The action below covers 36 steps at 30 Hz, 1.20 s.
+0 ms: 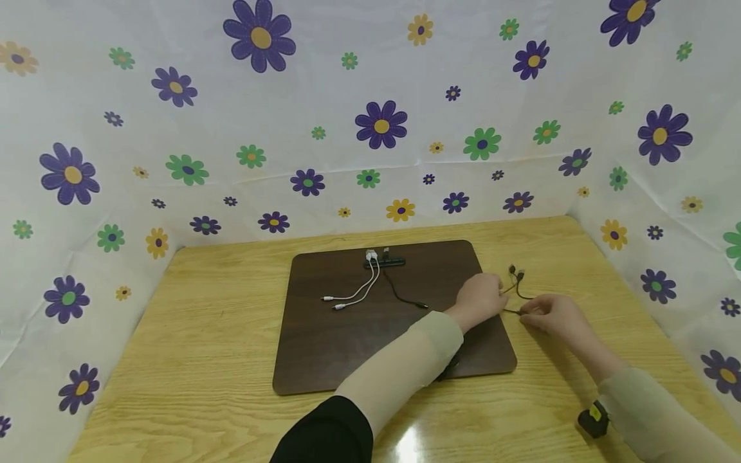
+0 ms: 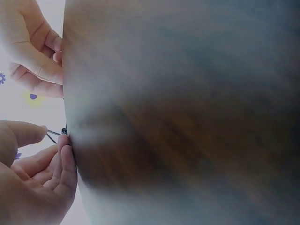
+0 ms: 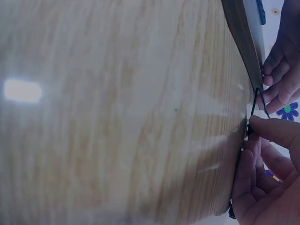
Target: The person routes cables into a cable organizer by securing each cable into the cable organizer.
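Observation:
A thin black cable (image 1: 512, 312) runs between the two hands at the right edge of a dark brown board (image 1: 324, 334). My right hand (image 1: 558, 316) pinches it between thumb and fingers, and in the right wrist view a small black piece (image 3: 250, 129) shows at that pinch. My left hand (image 1: 479, 300) is at the board's right edge with curled fingers by the cable; its exact hold is partly hidden. Black connectors (image 1: 520, 275) lie on the table just beyond the hands. In the left wrist view the right hand (image 2: 42, 178) holds the cable below the left hand (image 2: 33, 56).
On the board, a black strip (image 1: 393, 262) has two white cables (image 1: 361, 292) and a short black cable (image 1: 399, 297) at it. A dark object (image 1: 448, 368) sits partly under the left forearm. A black and yellow item (image 1: 594, 419) lies beside the right sleeve.

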Available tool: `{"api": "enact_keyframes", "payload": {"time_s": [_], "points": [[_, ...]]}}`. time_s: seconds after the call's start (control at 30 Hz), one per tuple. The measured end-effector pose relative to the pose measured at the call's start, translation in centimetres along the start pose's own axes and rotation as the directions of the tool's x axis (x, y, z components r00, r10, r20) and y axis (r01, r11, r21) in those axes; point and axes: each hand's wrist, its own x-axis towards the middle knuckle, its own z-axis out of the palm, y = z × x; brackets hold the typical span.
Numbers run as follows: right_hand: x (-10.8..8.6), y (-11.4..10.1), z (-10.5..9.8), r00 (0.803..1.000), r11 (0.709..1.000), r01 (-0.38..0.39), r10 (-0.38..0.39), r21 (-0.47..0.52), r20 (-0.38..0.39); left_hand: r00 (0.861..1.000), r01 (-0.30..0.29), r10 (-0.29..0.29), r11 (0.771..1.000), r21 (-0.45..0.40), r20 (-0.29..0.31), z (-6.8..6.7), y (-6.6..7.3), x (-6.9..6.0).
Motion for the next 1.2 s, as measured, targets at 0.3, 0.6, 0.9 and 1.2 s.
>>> {"api": "enact_keyframes", "payload": {"time_s": [0.3,0.6,0.9,1.2], "points": [[-0.1,-0.2,0.0,1.0,0.999,0.007,-0.007,-0.033,-0.017,0.999,-0.004,0.002,0.999,-0.053,-0.032,0.1,-0.3,0.1],[-0.2,-0.3,0.0,1.0,1.0,0.014,-0.014,-0.015,0.002,0.998,-0.041,0.038,0.997,-0.063,-0.049,0.1,-0.7,0.1],[-0.5,-0.6,-0.1,1.0,1.0,0.005,-0.005,0.011,0.026,0.996,-0.076,0.074,0.996,-0.05,-0.043,0.1,-1.1,0.0],[-0.5,-0.7,-0.2,1.0,1.0,0.006,-0.006,-0.011,0.013,0.993,-0.115,0.112,0.989,-0.091,-0.037,-0.1,-1.6,0.0]]}}
